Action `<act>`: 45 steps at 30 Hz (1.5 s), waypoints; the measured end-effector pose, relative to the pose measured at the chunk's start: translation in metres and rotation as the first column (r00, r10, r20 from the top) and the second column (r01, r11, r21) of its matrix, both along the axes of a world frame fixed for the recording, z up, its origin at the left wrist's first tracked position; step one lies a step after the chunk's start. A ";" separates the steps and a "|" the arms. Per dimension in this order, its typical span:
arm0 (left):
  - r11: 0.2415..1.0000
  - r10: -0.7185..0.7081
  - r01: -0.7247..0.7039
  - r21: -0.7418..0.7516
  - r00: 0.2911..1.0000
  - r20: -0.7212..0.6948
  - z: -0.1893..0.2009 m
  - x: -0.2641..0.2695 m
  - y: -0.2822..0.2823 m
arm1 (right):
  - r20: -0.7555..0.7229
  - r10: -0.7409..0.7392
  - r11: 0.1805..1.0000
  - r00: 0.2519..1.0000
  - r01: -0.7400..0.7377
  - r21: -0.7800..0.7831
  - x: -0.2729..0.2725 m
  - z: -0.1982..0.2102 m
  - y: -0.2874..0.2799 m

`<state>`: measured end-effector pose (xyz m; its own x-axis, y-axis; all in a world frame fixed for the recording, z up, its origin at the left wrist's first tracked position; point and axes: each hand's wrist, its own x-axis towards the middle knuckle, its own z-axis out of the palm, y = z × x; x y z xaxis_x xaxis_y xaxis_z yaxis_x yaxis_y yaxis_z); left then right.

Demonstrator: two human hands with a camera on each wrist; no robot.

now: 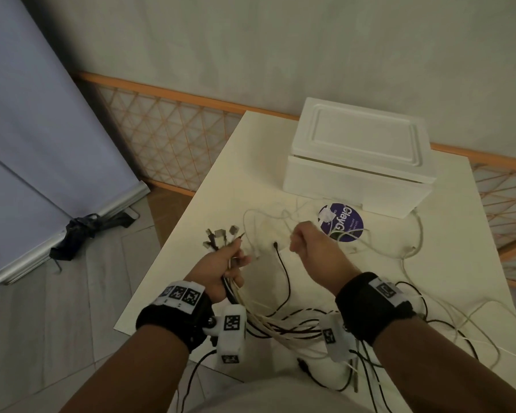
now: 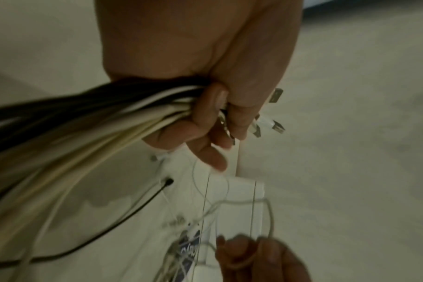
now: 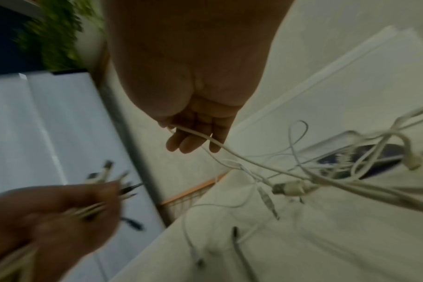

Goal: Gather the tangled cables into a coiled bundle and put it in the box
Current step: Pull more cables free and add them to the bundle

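Head view: tabletop [image 1: 191, 248] carries closed white box [image 1: 358, 162] at far edge; loose cables [image 1: 411, 251] sprawl before it; left hand [image 1: 224, 263] grips gathered cable bunch [image 1: 268, 320]; right hand [image 1: 310, 242] pinches one white cable [image 3: 229, 150]

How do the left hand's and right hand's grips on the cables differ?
The left hand grips a thick bunch of black and white cables in a full fist; the right hand holds a single thin white cable. The left hand's plug ends fan out past its fingers; the right hand's cable trails back into the loose tangle on the table. Both hands are raised above the table, short of the closed box.
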<state>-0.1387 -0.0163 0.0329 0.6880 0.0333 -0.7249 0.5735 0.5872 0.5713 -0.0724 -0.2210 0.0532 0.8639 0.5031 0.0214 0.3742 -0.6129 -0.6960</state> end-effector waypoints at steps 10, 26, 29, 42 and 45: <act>0.999 0.032 -0.024 -0.048 0.984 0.174 0.010 0.012 -0.018 | -0.057 0.239 0.966 0.969 -0.243 -0.082 -0.025 -0.013 -0.009; 0.982 0.187 -0.179 -0.056 0.958 0.219 0.006 0.016 0.005 | -0.327 0.273 0.883 0.905 -0.370 -0.288 -0.023 -0.017 -0.044; 0.980 0.198 -0.193 -0.044 0.951 0.238 0.006 0.015 0.009 | -0.340 0.255 0.781 0.905 -0.400 -0.479 -0.021 -0.016 -0.048; 0.996 -0.006 -0.006 0.086 0.990 0.138 0.002 0.014 -0.012 | -0.003 0.189 0.888 0.982 -0.172 -0.426 -0.017 0.010 -0.011; 0.999 -0.004 -0.002 0.050 0.992 0.122 0.003 0.014 -0.026 | -0.083 0.187 0.956 0.979 -0.201 -0.214 -0.020 0.021 0.020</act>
